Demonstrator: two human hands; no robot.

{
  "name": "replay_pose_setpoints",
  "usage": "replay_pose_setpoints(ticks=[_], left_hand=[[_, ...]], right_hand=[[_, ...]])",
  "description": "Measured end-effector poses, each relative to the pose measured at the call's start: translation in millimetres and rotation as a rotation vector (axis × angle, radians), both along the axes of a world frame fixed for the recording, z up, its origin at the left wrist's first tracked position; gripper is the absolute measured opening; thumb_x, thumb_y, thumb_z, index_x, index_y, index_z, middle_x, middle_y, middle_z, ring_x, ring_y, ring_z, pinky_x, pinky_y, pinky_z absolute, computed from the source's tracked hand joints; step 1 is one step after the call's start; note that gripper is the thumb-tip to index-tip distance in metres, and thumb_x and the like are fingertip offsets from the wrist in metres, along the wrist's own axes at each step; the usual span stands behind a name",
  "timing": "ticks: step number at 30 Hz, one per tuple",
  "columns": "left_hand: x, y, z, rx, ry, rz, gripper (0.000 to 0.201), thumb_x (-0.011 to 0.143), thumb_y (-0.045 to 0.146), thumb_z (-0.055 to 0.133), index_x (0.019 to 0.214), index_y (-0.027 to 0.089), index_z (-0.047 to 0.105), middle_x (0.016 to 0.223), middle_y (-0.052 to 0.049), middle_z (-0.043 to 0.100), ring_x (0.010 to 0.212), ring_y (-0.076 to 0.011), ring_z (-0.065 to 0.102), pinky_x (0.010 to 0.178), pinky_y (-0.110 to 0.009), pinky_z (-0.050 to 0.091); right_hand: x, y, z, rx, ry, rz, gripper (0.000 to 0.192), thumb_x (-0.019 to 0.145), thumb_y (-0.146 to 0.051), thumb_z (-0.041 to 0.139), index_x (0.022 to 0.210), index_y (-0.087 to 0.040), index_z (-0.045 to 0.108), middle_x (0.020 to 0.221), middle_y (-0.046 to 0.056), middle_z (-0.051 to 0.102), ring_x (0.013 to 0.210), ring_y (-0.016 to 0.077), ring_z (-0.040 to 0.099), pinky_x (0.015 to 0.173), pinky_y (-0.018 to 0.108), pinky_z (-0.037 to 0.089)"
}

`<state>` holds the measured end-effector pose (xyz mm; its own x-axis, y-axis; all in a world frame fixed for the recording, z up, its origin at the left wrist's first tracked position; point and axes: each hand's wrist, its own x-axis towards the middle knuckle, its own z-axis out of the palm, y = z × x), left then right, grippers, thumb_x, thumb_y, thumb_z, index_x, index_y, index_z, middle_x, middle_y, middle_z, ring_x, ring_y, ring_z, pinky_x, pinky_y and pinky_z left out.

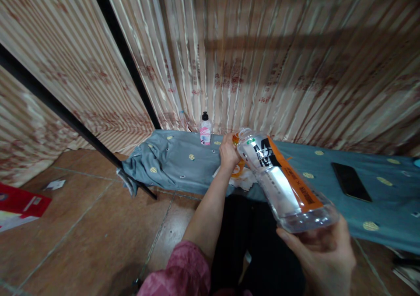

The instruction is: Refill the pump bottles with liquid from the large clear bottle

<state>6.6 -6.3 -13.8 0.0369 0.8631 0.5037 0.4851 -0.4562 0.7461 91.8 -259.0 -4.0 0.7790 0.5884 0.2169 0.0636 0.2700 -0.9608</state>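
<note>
**Two bottles, one phone, two busy hands**

Two bottles in view: a big clear bottle (282, 180) with an orange and black label, and a small one with a pink label and black cap (205, 132) standing upright at the back of the blue-grey cloth (177, 160). One dark phone (350, 181) lies flat on the cloth, well apart to the right. The right hand (323, 252) has its grip wrapped around the big bottle's base, holding it tilted with the neck pointing away. The left hand (229, 152) is closed at the neck, on something orange (236, 170), maybe the cap, hard to tell. One red packet (19, 205) on the floor at left.
</note>
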Motion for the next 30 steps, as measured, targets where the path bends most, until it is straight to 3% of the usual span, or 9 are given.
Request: replay_pose_setpoints(ticks=[15, 30], left_hand=[[0.5, -0.7, 2.8, -0.02, -0.014, 0.0, 0.031, 0.087, 0.015, 0.062, 0.117, 0.016, 0.067, 0.113, -0.011, 0.071, 0.11, -0.0254, 0.066, 0.098, -0.035, 0.052], [-0.1, -1.2, 2.1, -0.005, -0.011, -0.007, 0.027, 0.087, 0.014, 0.059, 0.113, 0.019, 0.067, 0.109, -0.009, 0.072, 0.108, -0.0252, 0.066, 0.097, -0.035, 0.053]], right_hand=[[0.4, -0.6, -0.2, 0.015, -0.062, 0.011, 0.102, 0.039, -0.02, 0.099, 0.133, -0.016, 0.061, 0.127, 0.015, 0.069, 0.1, 0.0226, 0.074, 0.077, 0.023, 0.06], [-0.5, 0.6, 0.3, -0.003, -0.051, 0.005, 0.102, 0.038, -0.024, 0.1, 0.132, -0.016, 0.06, 0.13, 0.018, 0.067, 0.105, 0.0306, 0.072, 0.078, 0.035, 0.062]])
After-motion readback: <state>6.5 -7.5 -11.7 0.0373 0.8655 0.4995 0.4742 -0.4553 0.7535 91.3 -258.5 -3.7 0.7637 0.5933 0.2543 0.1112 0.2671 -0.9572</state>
